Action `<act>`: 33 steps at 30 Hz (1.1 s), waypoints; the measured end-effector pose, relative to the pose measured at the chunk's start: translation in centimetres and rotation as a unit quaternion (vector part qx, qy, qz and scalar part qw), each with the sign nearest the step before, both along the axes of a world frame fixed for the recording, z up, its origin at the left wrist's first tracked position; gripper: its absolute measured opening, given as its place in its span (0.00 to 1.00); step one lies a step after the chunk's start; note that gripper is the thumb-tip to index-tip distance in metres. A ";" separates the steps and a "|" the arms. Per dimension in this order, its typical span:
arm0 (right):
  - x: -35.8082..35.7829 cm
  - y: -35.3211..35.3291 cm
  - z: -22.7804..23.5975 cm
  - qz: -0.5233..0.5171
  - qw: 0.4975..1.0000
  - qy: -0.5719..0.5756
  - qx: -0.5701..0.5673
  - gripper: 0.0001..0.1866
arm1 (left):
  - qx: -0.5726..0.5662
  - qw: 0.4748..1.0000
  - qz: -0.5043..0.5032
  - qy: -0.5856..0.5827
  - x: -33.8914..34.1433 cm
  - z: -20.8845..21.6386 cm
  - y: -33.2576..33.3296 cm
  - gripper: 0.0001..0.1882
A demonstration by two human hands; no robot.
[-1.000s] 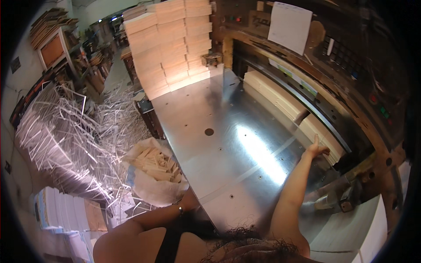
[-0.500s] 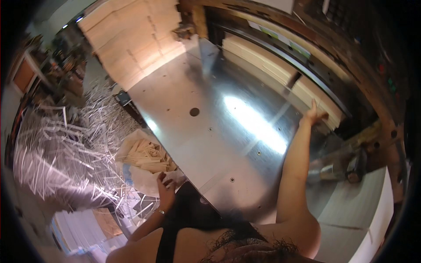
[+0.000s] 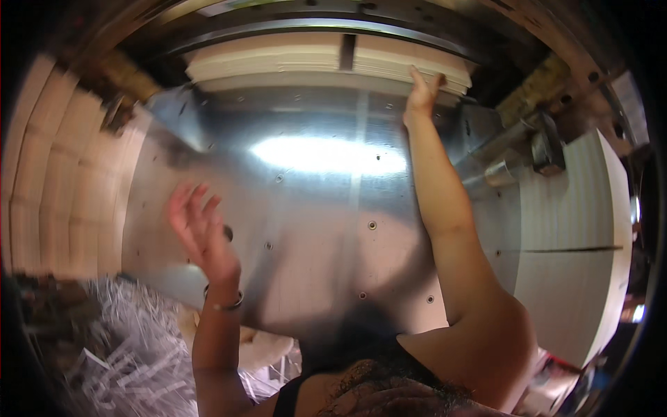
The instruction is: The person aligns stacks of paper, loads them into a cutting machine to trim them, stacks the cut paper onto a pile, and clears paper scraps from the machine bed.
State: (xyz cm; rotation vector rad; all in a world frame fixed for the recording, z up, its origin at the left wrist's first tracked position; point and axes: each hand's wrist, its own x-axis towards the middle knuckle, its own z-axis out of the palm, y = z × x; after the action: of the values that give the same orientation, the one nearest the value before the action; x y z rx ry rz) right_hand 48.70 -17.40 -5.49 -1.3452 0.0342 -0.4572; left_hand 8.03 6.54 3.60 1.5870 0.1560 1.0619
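Two cream paper stacks, a wider left one (image 3: 271, 61) and a right one (image 3: 396, 61), lie side by side at the back of a shiny metal cutter table (image 3: 313, 208), under a long metal bar (image 3: 333, 28). A dark gap parts them. My right hand (image 3: 420, 97) reaches to the front edge of the right stack, fingers spread; whether it presses on the paper I cannot tell. Over the left part of the table my left hand (image 3: 206, 233) is raised with fingers apart and nothing in it. A bracelet (image 3: 226, 304) circles that wrist.
Tall paper piles (image 3: 62, 174) stand along the table's left side. To the right are white paper stacks (image 3: 570, 201) beside a dark metal block (image 3: 547, 146). Shredded paper strips (image 3: 139, 354) cover the floor at lower left, near a partly hidden pale bag (image 3: 264, 349).
My left hand has come up from beside the bag of offcuts to above the table. My view has swung right to face the cutter squarely. My right hand stays by the right stack.
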 end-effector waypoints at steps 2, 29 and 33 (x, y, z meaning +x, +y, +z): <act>-0.2 0.2 -0.2 -0.019 1.000 -0.005 -0.001 0.58 | -0.099 0.988 -0.116 0.032 6.5 0.4 -1.6 0.30; -3.6 -0.5 1.6 -0.018 0.999 -0.037 -0.025 0.47 | -0.494 0.739 -0.453 0.069 35.7 -5.7 -16.6 0.46; -4.2 -0.3 2.4 -0.011 0.999 -0.038 -0.015 0.47 | -0.481 0.786 -0.381 0.075 34.5 -4.9 -17.5 0.31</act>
State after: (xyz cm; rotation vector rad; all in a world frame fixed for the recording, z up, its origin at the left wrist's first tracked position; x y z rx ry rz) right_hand 44.54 -17.73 -3.11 -1.3566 -0.0203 -0.5279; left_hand 42.50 -10.92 -1.26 0.6430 0.1130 0.1110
